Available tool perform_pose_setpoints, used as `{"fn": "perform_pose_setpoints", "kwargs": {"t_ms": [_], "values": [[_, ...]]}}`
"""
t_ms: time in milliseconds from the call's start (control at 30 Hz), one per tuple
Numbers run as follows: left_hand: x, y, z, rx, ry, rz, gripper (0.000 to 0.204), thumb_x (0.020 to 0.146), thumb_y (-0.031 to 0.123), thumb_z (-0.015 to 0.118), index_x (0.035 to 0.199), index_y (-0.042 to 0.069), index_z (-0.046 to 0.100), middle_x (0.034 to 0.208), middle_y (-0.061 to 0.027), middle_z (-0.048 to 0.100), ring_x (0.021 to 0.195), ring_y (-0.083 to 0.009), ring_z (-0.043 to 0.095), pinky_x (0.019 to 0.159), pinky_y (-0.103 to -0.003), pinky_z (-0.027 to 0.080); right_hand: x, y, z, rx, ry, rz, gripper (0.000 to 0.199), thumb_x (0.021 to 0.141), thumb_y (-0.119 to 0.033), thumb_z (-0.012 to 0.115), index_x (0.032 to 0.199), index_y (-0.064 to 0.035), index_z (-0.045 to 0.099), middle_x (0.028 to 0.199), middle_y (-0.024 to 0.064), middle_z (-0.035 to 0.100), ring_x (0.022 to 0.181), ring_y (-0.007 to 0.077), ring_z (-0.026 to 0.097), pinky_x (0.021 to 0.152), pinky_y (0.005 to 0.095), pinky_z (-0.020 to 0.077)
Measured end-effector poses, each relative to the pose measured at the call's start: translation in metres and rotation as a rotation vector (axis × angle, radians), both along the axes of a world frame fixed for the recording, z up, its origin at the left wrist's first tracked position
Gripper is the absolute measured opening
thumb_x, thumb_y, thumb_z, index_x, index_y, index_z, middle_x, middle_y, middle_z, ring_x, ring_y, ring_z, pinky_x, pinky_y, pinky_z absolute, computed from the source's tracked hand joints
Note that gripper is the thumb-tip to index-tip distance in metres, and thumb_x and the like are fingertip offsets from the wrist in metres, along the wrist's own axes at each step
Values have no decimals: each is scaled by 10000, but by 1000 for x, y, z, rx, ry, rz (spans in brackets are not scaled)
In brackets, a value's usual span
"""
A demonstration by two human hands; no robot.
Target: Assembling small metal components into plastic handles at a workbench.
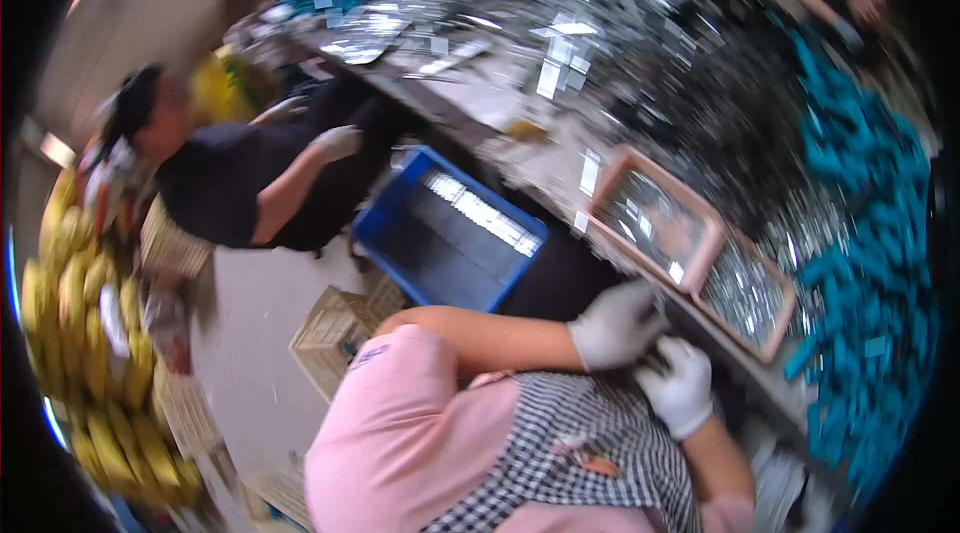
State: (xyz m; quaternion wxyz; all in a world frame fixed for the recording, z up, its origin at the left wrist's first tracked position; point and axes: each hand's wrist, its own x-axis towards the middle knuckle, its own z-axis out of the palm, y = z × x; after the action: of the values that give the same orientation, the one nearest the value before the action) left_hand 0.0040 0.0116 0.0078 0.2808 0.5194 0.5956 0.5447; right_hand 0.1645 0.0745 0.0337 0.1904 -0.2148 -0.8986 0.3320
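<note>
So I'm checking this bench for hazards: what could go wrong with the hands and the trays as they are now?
1. The pink trays sit at the bench edge beside the gloved left hand and right hand; a bump might tip one off.
2. The blue crate stands tilted below the bench and may slide.
3. Loose shiny pieces cover the bench; some could spill toward the co-worker.
</note>
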Motion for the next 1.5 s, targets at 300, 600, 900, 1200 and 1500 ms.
{"fn": "perform_pose_setpoints", "kwargs": {"t_ms": [300,600,900,1200,1500], "values": [[-47,26,17,-238,-644,208,63,927,94,589,939,34,578,787,-27,596,663,-111,577,633,-260,503,51,14,-1,-138,115,-326,331,672,-195,833,918,-8,715,873,161,711,775,316,699,700,365,562],[-34,22,10,-127,-841,265,329,928,62,588,1221,-31,470,831,-61,579,660,-133,586,599,-290,538,66,4,-15,-84,115,-497,301,672,-187,830,899,-32,704,852,151,708,747,312,704,663,358,564],[-14,19,12,-126,-761,220,113,900,41,619,968,36,530,748,-37,580,600,-128,583,569,-244,467,59,2,-17,-102,141,-479,317,666,-182,840,901,-19,702,852,159,710,753,317,705,672,364,568],[-1,7,16,-333,-719,102,127,978,129,572,963,4,592,793,-80,658,633,-137,631,619,-259,525,53,2,-13,-45,180,-450,323,661,-179,843,907,-21,705,847,143,711,731,306,703,664,359,567],[-16,4,19,-414,-1023,-71,179,1006,108,468,1061,-31,567,899,-133,663,720,-225,686,687,-377,604,54,1,-14,-42,209,-410,345,652,-185,850,925,-27,710,842,131,713,722,277,706,652,344,564]]}}
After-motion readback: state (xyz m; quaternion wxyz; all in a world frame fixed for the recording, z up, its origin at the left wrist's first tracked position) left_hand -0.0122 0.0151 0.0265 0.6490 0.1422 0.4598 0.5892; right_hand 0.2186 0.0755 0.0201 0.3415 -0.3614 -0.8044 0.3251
